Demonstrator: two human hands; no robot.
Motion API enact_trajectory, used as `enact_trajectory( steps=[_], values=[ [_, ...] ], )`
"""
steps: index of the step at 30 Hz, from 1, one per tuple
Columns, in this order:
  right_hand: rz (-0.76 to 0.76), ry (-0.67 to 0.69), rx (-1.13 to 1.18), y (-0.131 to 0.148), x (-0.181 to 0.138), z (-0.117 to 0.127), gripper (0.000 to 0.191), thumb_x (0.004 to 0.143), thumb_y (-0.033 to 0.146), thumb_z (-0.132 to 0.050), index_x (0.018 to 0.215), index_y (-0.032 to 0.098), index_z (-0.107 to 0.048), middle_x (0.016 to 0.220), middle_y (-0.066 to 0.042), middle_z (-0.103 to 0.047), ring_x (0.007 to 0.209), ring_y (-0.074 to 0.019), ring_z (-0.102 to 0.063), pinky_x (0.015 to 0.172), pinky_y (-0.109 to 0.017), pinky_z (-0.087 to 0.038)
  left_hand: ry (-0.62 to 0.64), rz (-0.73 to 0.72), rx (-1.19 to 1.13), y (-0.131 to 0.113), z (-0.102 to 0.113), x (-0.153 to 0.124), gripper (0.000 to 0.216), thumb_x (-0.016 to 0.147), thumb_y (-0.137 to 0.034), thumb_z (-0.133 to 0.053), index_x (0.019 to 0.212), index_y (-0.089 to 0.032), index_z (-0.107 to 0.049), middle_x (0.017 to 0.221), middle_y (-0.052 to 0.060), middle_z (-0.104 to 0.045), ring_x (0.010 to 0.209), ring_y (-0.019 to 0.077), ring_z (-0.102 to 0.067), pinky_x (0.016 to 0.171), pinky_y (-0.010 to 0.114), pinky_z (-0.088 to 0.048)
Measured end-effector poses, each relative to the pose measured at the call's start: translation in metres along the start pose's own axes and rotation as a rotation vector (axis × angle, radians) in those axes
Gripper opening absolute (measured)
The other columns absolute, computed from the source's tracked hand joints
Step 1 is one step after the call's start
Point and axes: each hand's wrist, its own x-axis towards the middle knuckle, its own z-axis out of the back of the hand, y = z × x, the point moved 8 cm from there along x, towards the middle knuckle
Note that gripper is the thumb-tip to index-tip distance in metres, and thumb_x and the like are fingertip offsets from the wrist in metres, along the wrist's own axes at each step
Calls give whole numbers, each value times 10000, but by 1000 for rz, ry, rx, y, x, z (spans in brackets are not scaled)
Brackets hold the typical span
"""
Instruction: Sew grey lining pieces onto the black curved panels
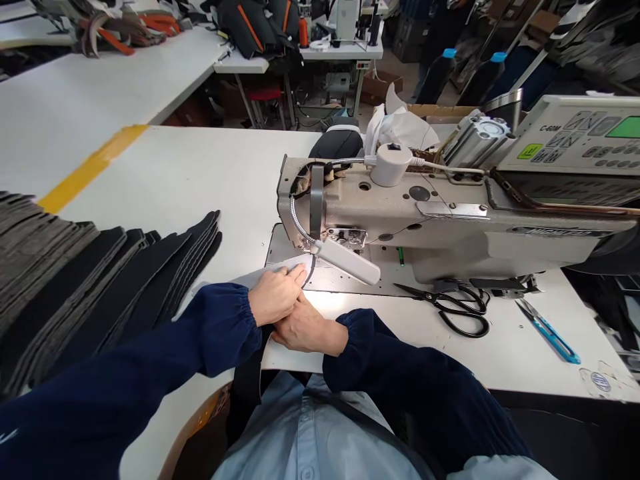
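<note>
A light mesh fabric piece [287,263] with a dark edging lies on the metal plate of the sewing machine [350,193], its far end close to the needle area. My left hand [276,293] is on top of it, fingers bent and pressing the fabric near the edging. Just below and partly under the left hand, my right hand [306,327] is closed around the fabric's near part; its fingertips are mostly hidden. A dark strip [253,370] hangs from there over the table edge. The white lamp head [349,261] on a flexible neck covers part of the needle area.
Stacked dark fabric pieces [100,287] cover the table's left side. Black scissors [455,307] and blue thread snips [550,331] lie to the right. A control panel [575,137] stands at the back right. Behind are white tables [165,73] with bags [250,27].
</note>
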Motion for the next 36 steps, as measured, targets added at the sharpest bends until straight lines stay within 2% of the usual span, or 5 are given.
enact_trajectory(
  steps=[17,23,28,31,36],
  values=[
    [41,23,-11,3,0,5,301,950,321,-468,1055,128,-675,977,-127,-712,998,-315,-586,953,-562,-406,-30,13,-16,-4,-3,7,517,799,-130,-453,1309,-90,-529,1292,183,-568,1034,288,-585,640,358,-434],
    [25,14,-23,2,1,2,339,950,336,-459,1122,114,-648,1080,-123,-689,1055,-322,-570,982,-571,-397,32,19,10,-6,-1,7,545,813,-120,-436,1352,-68,-501,1375,185,-528,1077,313,-591,689,386,-482],
    [4,-50,-34,0,-1,5,456,947,392,-480,1268,78,-563,1264,-212,-597,1203,-395,-487,1004,-674,-334,3,-116,-34,3,0,1,606,786,-105,-441,1392,-97,-456,1444,155,-475,1176,265,-568,866,348,-503],
    [-13,-117,-53,1,-3,8,511,939,421,-481,1284,48,-540,1277,-272,-562,1206,-429,-483,981,-715,-323,33,-221,-76,13,-10,-5,645,768,-99,-440,1413,-108,-425,1502,121,-418,1355,220,-429,1070,316,-405],
    [-33,-194,-158,21,-9,9,449,949,231,-408,1315,-18,-485,1247,-312,-573,1156,-398,-555,989,-666,-349,8,-219,-43,17,-22,-14,659,778,-48,-409,1432,-126,-404,1535,102,-373,1429,204,-326,1154,324,-325]
  ],
)
